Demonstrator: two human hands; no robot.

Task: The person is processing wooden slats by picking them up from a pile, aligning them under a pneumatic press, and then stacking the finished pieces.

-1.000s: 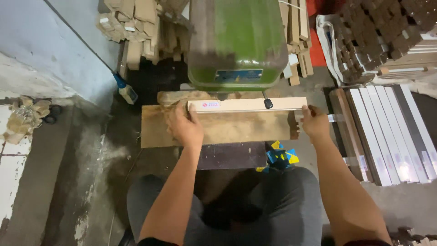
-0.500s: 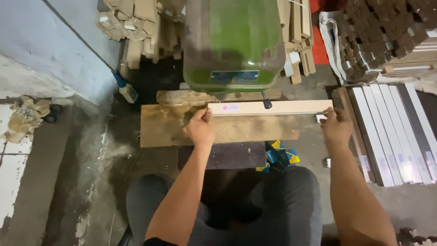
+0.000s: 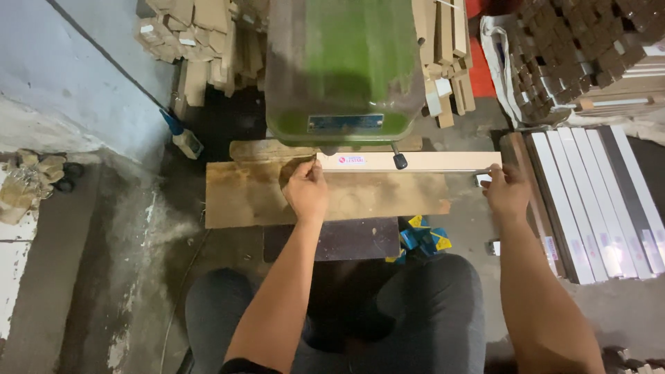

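A long pale wooden strip lies across a worn wooden work table under a green machine. My left hand grips the strip's left end, close to the machine's underside. My right hand holds the strip's right end, which sticks out past the table's edge. A small black knob on the machine sits just over the strip's middle.
Long white and dark strips lie stacked at the right. Short wood offcuts are piled behind the machine, with dark blocks at the back right. A blue-handled brush leans at the left. My knees are below the table.
Both hands have slid the pale strip to the right along the table; its right end now overhangs the edge.
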